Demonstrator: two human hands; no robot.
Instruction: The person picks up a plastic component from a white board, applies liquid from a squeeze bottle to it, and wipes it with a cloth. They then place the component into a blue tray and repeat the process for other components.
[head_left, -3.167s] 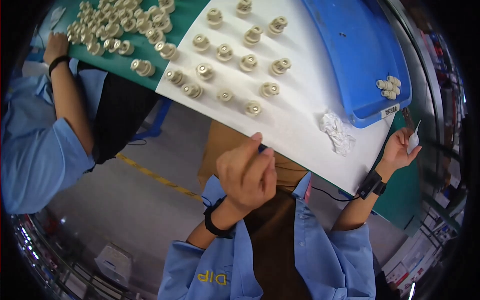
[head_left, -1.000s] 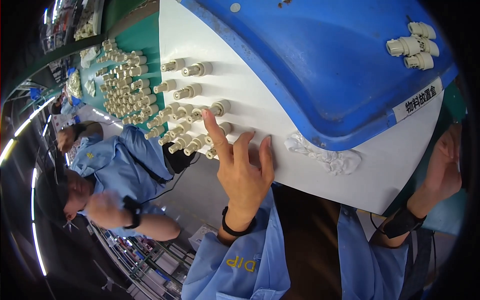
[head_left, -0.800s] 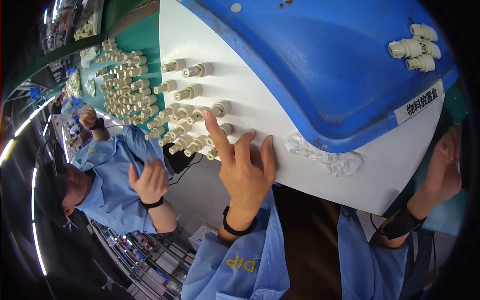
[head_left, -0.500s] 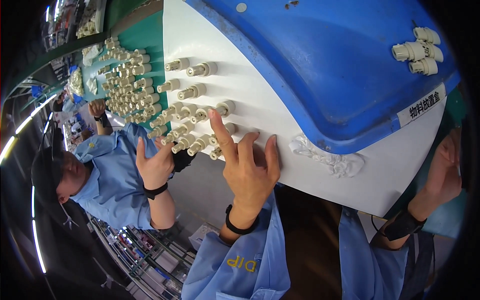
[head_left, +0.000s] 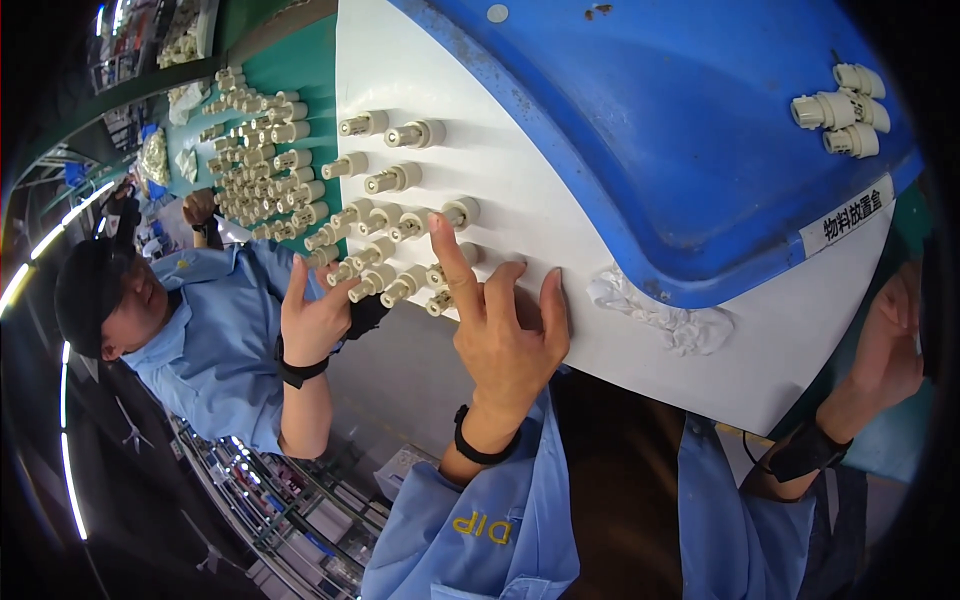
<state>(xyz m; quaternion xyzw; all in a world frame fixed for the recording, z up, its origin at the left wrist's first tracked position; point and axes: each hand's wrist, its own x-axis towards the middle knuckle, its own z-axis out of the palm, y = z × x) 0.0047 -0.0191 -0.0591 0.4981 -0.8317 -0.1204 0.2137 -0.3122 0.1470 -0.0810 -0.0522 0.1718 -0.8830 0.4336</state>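
My left hand (head_left: 508, 345) rests over the white sheet with its fingers apart. Its outstretched index finger reaches a cream cylindrical plastic part (head_left: 460, 212), one of several with a wide collar and narrower front. More of these parts lie in loose rows to the left, such as a cream part (head_left: 393, 178) and another cream part (head_left: 405, 285) beside the hand. Nothing shows gripped in that hand. At the far right edge is my right hand (head_left: 880, 345), dark and partly cut off. How its fingers stand, and whether they hold anything, is hidden.
A blue plastic tray (head_left: 640, 150) covers the far right, with a small cluster of cream parts (head_left: 843, 110) in it. Crumpled white tissue (head_left: 665, 315) lies before its rim. On the left, many cream parts (head_left: 265, 165) stand on green matting, near a co-worker's hand (head_left: 315, 315).
The view has shifted slightly, moving the table things a little to the right. My left hand keeps its pointing pose. The co-worker's head and near hand have moved a little.
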